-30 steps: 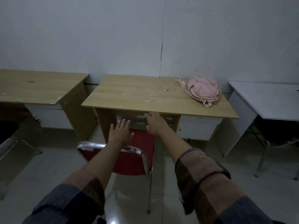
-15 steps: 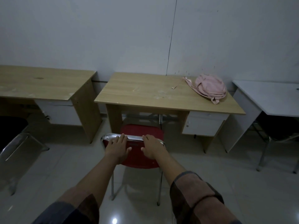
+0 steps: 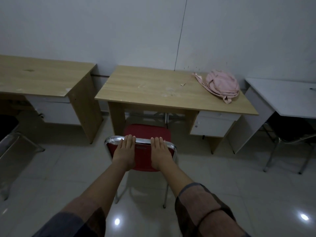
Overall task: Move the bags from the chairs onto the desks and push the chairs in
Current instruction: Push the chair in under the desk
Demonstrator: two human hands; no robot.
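A red chair [image 3: 145, 134] with a chrome frame stands in front of the middle wooden desk [image 3: 153, 88], its seat partly under the desk's front edge. My left hand [image 3: 125, 151] and my right hand [image 3: 159, 152] lie side by side over the top of the chair's backrest, fingers hooked over the chrome rail. A pink bag [image 3: 221, 84] lies slumped on the desk's far right corner.
Another wooden desk [image 3: 42, 77] stands to the left with a dark chair [image 3: 8, 127] pulled out before it. A white desk [image 3: 287, 98] stands to the right with a black chair [image 3: 290, 132] under it. A white drawer unit [image 3: 213, 124] hangs under the middle desk. The floor is glossy tile.
Both hands drew back from the desk edge and seat to the top of the backrest and now rest flat on it. The view has pulled back from the desk.
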